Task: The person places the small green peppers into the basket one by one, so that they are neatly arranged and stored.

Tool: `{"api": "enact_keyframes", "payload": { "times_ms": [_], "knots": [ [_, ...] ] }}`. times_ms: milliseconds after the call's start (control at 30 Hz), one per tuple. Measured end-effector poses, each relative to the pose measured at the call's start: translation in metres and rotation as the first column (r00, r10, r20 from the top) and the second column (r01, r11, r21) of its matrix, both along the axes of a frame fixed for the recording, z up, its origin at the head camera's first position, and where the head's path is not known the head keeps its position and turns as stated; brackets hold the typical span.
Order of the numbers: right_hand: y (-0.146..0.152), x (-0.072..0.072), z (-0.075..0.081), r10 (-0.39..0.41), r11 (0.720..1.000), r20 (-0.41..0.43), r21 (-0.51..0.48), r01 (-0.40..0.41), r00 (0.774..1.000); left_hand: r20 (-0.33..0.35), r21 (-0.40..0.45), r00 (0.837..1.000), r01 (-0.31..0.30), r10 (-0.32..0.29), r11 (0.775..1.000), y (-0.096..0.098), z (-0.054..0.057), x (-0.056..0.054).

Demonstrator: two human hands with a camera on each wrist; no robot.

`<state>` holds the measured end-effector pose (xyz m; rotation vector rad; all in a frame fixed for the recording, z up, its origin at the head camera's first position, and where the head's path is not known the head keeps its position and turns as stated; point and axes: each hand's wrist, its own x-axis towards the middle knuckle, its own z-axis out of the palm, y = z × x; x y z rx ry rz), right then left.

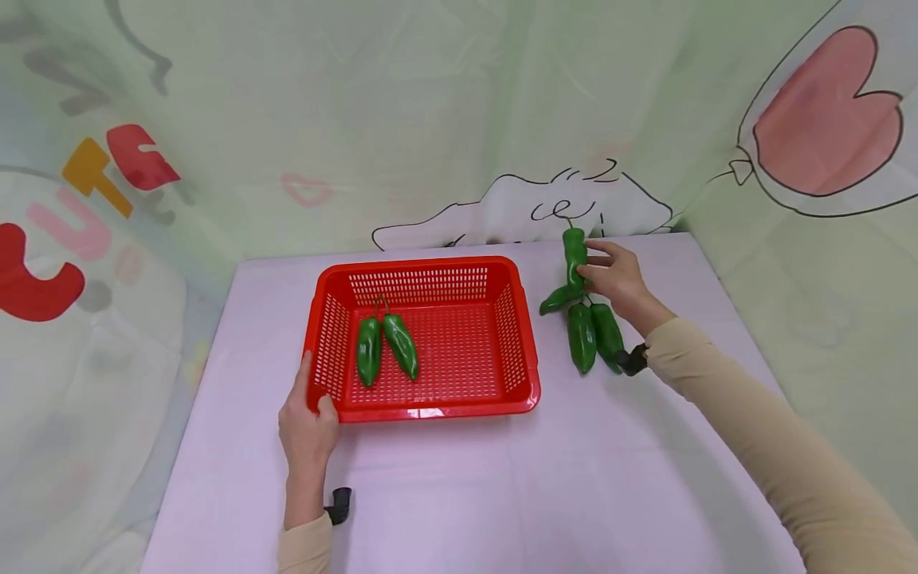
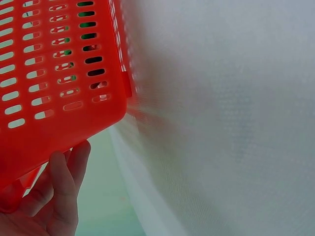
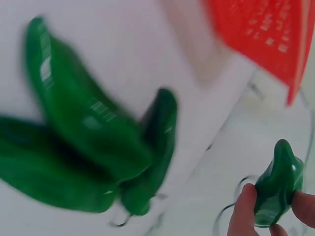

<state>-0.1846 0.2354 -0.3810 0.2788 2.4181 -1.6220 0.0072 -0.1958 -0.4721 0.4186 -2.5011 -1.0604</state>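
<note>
My left hand [image 1: 308,424] grips the near left corner of a red plastic basket [image 1: 445,411], thumb over the rim; in the left wrist view its fingers [image 2: 64,174] touch the outer wall. Inside lie two green chili peppers, one straight pepper [image 1: 369,351] and one slanting pepper [image 1: 401,346]. To the right of the basket, my right hand [image 1: 618,281] pinches another green chili pepper [image 1: 574,257] between thumb and fingers, off the table in the right wrist view. Below it lie a small pepper [image 1: 558,299] and two larger peppers, a left one [image 1: 582,339] and a right one [image 1: 607,331].
A pale cloth covers the table [image 1: 430,494]. Behind and at the sides hangs a printed curtain [image 1: 402,119] with letters and a heart balloon. Black wrist mounts sit on the left wrist [image 1: 340,505] and the right wrist [image 1: 633,360].
</note>
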Motion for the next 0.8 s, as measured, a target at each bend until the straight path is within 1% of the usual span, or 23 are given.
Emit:
{"api": "enact_keyframes", "payload": {
  "times_ms": [100,300,533,667,800],
  "knots": [
    [-0.017,0.004,0.006,0.052,0.999,-0.014,-0.002,-0.052,0.999,0.007,-0.003,1.000,-0.005,0.005,1.000,0.000,0.001,0.000],
    [-0.047,0.010,0.015,0.119,0.990,-0.012,-0.078,-0.120,0.993,-0.001,-0.009,1.000,-0.019,0.019,1.000,0.001,0.002,0.000],
    [-0.079,0.014,0.022,0.189,0.979,0.000,-0.077,-0.188,0.982,0.003,-0.009,1.000,-0.025,0.025,1.000,0.003,0.004,0.000],
    [-0.101,0.017,0.026,0.213,0.974,0.009,-0.085,-0.212,0.977,0.006,-0.003,1.000,-0.024,0.024,1.000,0.004,0.007,0.000],
    [-0.123,0.020,0.025,0.242,0.966,0.004,-0.097,-0.240,0.970,0.014,0.000,1.000,-0.020,0.020,1.000,0.005,0.009,0.001]
  ]
}}
